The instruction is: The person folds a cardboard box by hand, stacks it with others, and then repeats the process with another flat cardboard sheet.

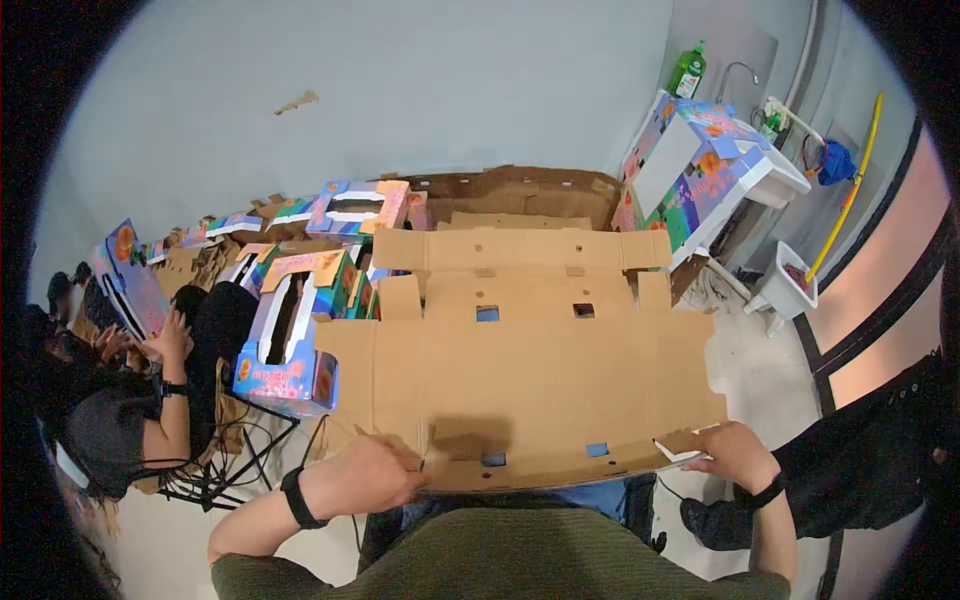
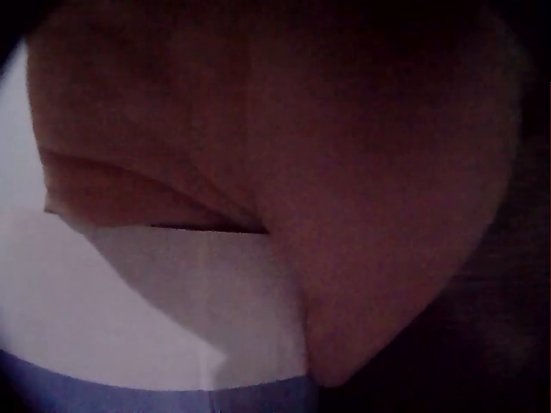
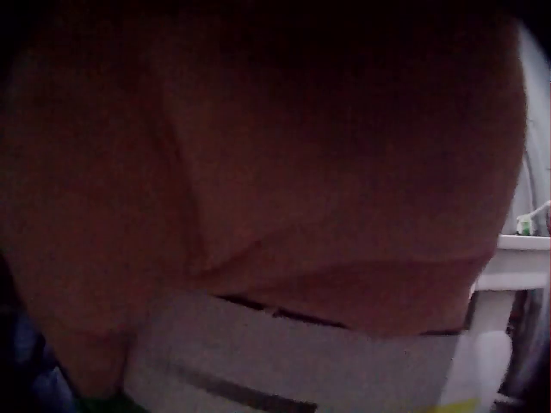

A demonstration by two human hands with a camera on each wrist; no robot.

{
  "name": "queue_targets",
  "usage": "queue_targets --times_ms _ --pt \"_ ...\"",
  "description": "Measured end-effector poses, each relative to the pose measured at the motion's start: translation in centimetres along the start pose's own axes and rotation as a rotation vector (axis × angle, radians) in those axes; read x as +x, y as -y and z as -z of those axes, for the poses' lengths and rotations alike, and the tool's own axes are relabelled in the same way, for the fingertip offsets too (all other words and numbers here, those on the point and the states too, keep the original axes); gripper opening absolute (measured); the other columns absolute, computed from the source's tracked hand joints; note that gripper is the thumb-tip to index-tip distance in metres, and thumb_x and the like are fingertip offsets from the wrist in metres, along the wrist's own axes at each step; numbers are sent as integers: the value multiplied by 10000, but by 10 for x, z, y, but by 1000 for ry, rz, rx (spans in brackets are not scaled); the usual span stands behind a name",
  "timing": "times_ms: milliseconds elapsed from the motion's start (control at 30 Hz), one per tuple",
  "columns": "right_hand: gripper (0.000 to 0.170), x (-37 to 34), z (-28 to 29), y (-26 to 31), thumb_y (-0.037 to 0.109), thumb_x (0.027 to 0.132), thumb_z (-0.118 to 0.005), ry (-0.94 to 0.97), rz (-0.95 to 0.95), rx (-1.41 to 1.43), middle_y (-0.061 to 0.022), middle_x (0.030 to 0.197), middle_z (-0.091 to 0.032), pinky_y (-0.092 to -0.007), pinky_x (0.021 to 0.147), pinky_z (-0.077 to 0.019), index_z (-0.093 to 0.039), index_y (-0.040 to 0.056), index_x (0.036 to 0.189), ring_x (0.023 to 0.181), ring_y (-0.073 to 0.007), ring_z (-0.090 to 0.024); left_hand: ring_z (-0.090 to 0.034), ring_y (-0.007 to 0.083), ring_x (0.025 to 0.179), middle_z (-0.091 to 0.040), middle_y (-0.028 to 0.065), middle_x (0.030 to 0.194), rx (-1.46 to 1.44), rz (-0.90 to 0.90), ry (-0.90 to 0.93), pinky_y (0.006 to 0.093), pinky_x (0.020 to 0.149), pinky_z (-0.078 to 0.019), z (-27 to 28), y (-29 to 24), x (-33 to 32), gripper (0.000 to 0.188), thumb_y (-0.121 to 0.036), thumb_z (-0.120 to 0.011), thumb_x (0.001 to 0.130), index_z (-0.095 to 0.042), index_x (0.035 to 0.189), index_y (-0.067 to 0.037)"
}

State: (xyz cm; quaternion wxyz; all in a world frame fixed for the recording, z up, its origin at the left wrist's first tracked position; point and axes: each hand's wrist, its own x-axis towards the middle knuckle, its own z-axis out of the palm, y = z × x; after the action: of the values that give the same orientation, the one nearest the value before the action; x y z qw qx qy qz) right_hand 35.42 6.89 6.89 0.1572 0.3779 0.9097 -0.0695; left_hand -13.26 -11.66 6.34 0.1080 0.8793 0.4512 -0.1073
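A large unfolded cardboard sheet (image 1: 540, 380), brown side up with several cut slots and side flaps, lies in front of the person's body in the head view. The left hand (image 1: 370, 478) grips its near left corner. At the near right corner the right hand (image 1: 738, 456) pinches the edge, where a white bit of the underside shows. In the left wrist view the left hand (image 2: 284, 172) covers most of the picture, holding the pale printed face (image 2: 172, 301). The right hand (image 3: 258, 189) likewise holds the pale face (image 3: 301, 370) in the right wrist view; both fingertips are largely hidden.
Colourful printed boxes (image 1: 285, 340) stand at the left, near a seated person in dark clothes (image 1: 120, 430). Another printed box (image 1: 700, 170) leans by a white sink (image 1: 780, 180) at the right. A dark-trousered leg (image 1: 850, 460) is at the right; a grey wall (image 1: 400, 90) rises behind.
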Motion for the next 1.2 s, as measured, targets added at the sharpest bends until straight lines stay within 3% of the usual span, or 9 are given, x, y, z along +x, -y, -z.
queue_targets --times_ms 67,100,300,467,600,833,933,1067,1200 --pt "354 -6 4 2 388 864 -719 -14 -68 -8 -87 964 -736 -448 820 -531 -726 148 1123 933 -313 -693 -704 266 800 -705 64 887 9 62 -126 395 706 -556 25 -7 -8 255 -177 -667 827 -700 1072 -113" --pt "264 -9 11 6 302 864 -712 -143 -38 6 -92 940 -737 -424 758 -546 -739 142 1071 879 -312 -697 -704 265 782 -707 62 879 14 89 -188 390 683 -557 37 -11 -13 247 -176 -668 830 -702 1066 -113" --pt "314 -35 78 39 63 736 -691 -464 3 13 -104 982 -739 -428 817 -549 -738 111 1043 923 -331 -697 -724 221 877 -742 51 978 237 258 -458 352 694 -566 92 -19 -40 316 -125 -656 800 -704 1112 -117" --pt "379 -28 120 36 31 746 -661 -871 -5 -172 -123 1061 -737 -418 863 -547 -717 92 1115 987 -316 -706 -721 276 917 -740 85 991 504 384 -749 395 752 -567 127 7 -44 397 -76 -652 757 -703 1148 -116" --pt "395 30 161 4 7 786 -642 -966 91 -122 -137 1035 -731 -436 814 -555 -700 119 1160 960 -337 -695 -696 333 866 -726 120 967 519 341 -824 412 724 -549 154 79 -19 478 -54 -691 722 -682 1197 -108" --pt "371 181 197 -73 19 854 -620 -1056 104 -154 -105 1054 -724 -419 780 -557 -679 148 1197 948 -329 -689 -683 305 733 -716 111 921 582 498 -796 426 639 -532 169 200 58 417 -52 -676 827 -664 1236 -128" --pt "420 222 208 -88 -16 847 -601 -1112 97 -189 -84 1102 -715 -404 807 -556 -670 151 1226 976 -319 -681 -702 303 793 -725 104 976 606 574 -874 409 660 -551 171 234 84 461 -31 -663 811 -647 1262 -128" --pt "358 260 214 -99 48 849 -594 -1324 118 -265 -67 1066 -718 -396 765 -546 -692 174 1170 914 -291 -683 -704 294 936 -711 106 1113 685 501 -879 396 776 -569 180 260 105 532 6 -633 788 -612 1309 -99" --pt "406 291 190 -112 72 839 -579 -1353 70 -341 -38 1116 -704 -394 851 -526 -686 192 1211 997 -255 -668 -661 298 1092 -669 119 1229 709 453 -833 416 935 -528 170 290 127 557 17 -593 797 -586 1345 -89"
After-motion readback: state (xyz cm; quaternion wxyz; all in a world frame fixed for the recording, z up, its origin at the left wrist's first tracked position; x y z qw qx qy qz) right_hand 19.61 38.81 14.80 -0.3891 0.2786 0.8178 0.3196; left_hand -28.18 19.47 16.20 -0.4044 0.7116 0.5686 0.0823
